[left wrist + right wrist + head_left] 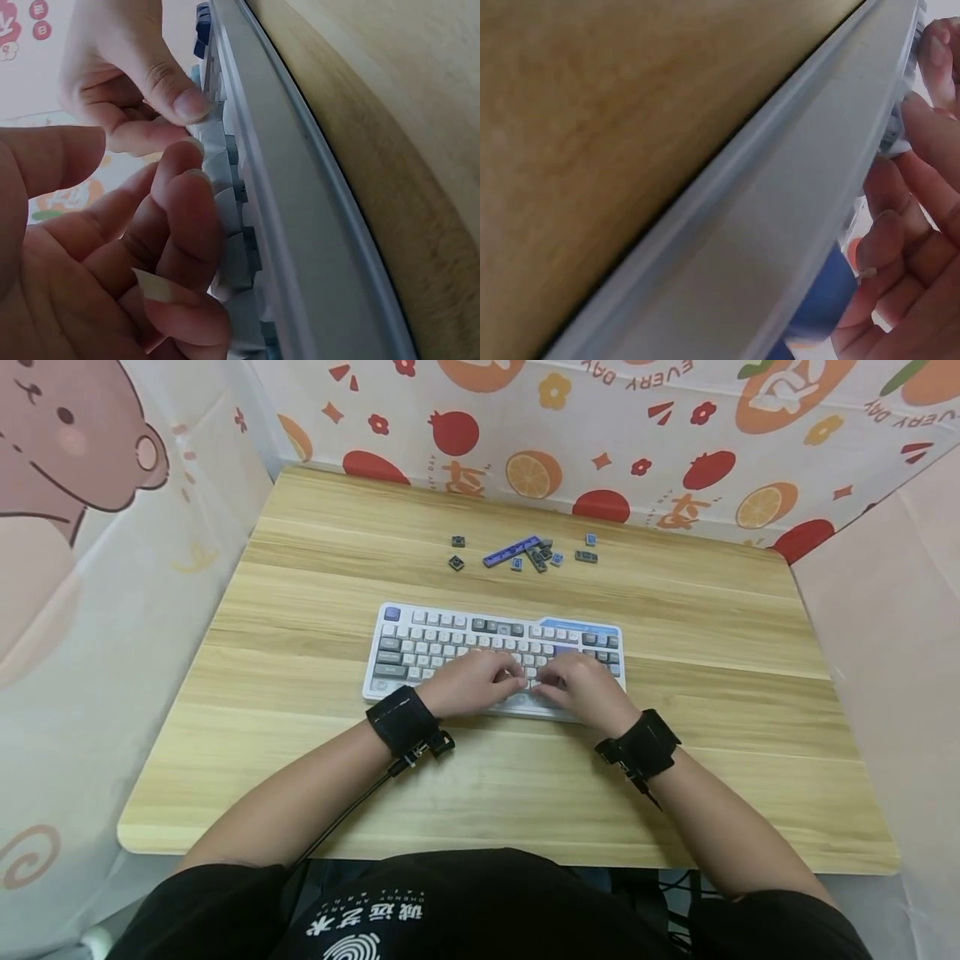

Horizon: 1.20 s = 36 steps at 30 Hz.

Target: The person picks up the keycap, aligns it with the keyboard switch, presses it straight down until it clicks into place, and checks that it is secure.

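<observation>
A white and grey keyboard (450, 647) with some blue parts lies in the middle of the table. My right hand (588, 689) is over its right half, thumb and fingertips about a light keycap (894, 133) near the front edge, pinching it in the right wrist view. Beside it, my left hand (472, 683) has its fingers bent, with the fingertips at the front-row keycaps (236, 255). The left thumb (64, 154) stands apart from the fingers. Both hands hide part of the lower key rows.
Behind the keyboard lie a long purple keycap (512, 552), several dark keycaps (586, 557) and small blue keycaps (591, 539). The wooden table (300, 560) ends at a patterned curtain (570, 427). Black wrist bands (405, 722) carry cameras, and a cable (348, 814) runs along the left forearm.
</observation>
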Available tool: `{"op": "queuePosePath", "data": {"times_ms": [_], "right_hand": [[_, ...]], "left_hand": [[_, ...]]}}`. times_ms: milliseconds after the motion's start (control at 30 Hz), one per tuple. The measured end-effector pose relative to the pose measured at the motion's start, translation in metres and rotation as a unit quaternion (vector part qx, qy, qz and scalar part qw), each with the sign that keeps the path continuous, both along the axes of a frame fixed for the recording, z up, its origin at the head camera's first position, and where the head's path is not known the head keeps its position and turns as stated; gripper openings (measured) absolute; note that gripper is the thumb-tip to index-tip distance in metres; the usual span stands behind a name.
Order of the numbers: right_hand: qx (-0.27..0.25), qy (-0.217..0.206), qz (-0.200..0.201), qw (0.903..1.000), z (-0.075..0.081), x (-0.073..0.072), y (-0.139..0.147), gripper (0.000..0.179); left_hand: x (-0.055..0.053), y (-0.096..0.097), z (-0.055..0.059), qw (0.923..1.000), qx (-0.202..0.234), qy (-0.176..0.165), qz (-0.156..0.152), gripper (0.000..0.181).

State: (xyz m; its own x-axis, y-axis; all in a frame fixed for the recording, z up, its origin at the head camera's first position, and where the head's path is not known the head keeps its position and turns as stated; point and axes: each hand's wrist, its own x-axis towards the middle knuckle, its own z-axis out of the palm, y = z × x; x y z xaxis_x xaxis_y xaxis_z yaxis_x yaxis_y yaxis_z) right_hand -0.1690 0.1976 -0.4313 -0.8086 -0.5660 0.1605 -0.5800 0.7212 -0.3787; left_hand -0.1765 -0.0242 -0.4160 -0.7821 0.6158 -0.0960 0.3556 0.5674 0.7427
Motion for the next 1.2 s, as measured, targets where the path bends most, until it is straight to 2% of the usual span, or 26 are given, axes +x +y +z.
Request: {"op": "queuePosePath", "data": {"times_ms": [233,433,567,700,933,1000,1067,1100,1200], "right_hand": [[0.001,0.038,0.015,0.9992,-0.006,0.001,0.001,0.011],[-0.028,0.002,0.000,0.9996,-0.007,0.002,0.005,0.012],[-0.002,-0.016,0.007,0.9998,-0.002,0.002,0.006,0.011],[0.034,0.003,0.025,0.9991,0.004,0.002,0.004,0.010],[0.045,0.029,0.038,0.9978,0.004,0.004,0.000,0.009],[0.058,0.050,0.050,0.9958,0.004,0.005,-0.002,0.006],[0.092,0.092,0.073,0.9887,0.005,0.006,-0.004,0.004],[0.116,0.121,0.086,0.9821,0.006,0.006,-0.006,0.005],[0.200,0.209,0.122,0.9494,0.007,0.013,-0.011,0.012]], "left_hand": [[0.002,0.001,-0.001,0.9997,-0.021,-0.003,-0.012,0.025],[0.004,0.000,-0.001,0.9997,-0.021,0.001,-0.013,0.025],[0.006,-0.001,-0.001,0.9997,-0.021,0.001,-0.014,0.024],[0.006,-0.001,-0.002,0.9996,-0.022,0.005,-0.017,0.022],[0.006,-0.001,-0.002,0.9995,-0.025,0.013,-0.014,0.021],[0.006,-0.001,-0.002,0.9994,-0.028,0.015,-0.013,0.021],[0.006,0.000,-0.002,0.9993,-0.032,0.017,-0.012,0.020],[0.006,0.000,-0.001,0.9991,-0.035,0.019,-0.012,0.020],[0.007,0.002,0.000,0.9985,-0.048,0.026,-0.012,0.020]]}}
